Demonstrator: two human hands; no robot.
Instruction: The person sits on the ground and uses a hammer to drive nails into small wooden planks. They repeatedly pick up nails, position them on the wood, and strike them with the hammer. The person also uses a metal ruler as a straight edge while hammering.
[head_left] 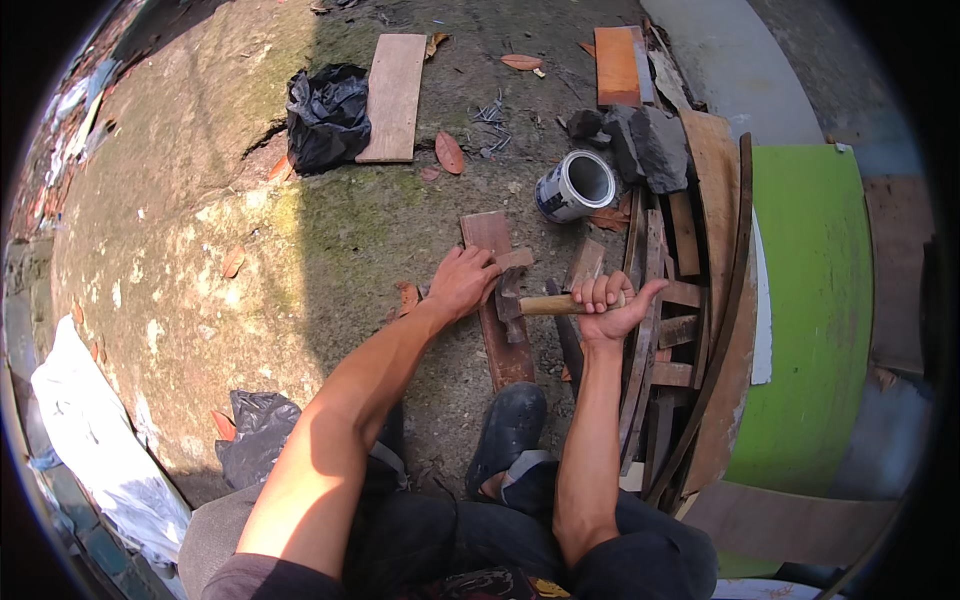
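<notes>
The hammer point(548, 305) is pointing left, its handle running sideways, its head over the brown board point(507, 350), which is running lengthwise from the person. The right hand point(612, 308) is gripping the handle, thumb outstretched; the left hand point(462, 281) is bending over the board, its grip unclear. Stacked planks point(725, 370) are edging the right; mossy concrete point(350, 240) is stretching left.

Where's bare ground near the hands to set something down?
Bare ground lies between the upper black bag and the left hand, left of the reddish-brown board. It's crowded beside and beyond the right hand: open tin, grey stones, stacked wood strips.
</notes>
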